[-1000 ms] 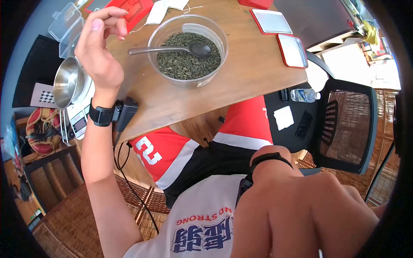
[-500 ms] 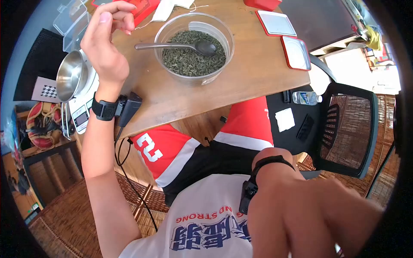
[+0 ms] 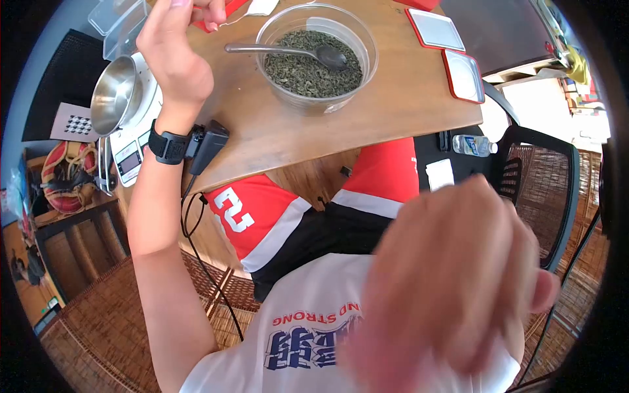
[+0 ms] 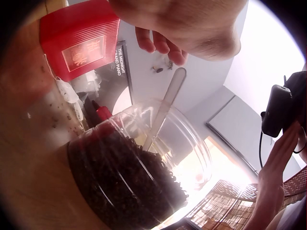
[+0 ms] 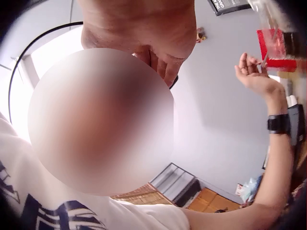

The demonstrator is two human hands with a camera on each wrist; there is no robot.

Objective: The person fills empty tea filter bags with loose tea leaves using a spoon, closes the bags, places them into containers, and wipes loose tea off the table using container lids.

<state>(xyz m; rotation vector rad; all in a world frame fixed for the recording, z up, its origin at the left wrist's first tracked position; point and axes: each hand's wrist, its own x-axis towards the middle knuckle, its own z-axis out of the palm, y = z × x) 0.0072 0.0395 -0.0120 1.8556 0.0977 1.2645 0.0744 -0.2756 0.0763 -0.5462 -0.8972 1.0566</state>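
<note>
My left hand (image 3: pixel 175 62) is raised beside a clear plastic tub (image 3: pixel 371 56), with loosely bent fingers and nothing held. Dark dried leaves (image 3: pixel 308 72), looking like loose tea, partly fill the tub. A metal spoon (image 3: pixel 331 57) rests on the leaves, its handle leaning out over the rim toward that hand. In the left wrist view, the fingertips (image 4: pixel 177 57) hang above the spoon handle. My right hand (image 3: pixel 452 268) is up close to the head camera and blurred. In the right wrist view it is at the face, its fingertips partly hidden, and I cannot tell whether it holds anything.
A red box (image 4: pixel 88 45) and white tea bags (image 4: pixel 68 91) lie behind the tub. To the left are a steel bowl (image 3: pixel 116 95) and a digital scale (image 3: pixel 129 160). Two red-edged trays (image 3: pixel 436 31) sit at the right. A water bottle (image 3: pixel 473 145) lies on a black chair.
The right hand has swung upward and inward, nearer the face. The head view has shifted, so the tub appears higher and further right. The left hand keeps its pose beside the tub.
</note>
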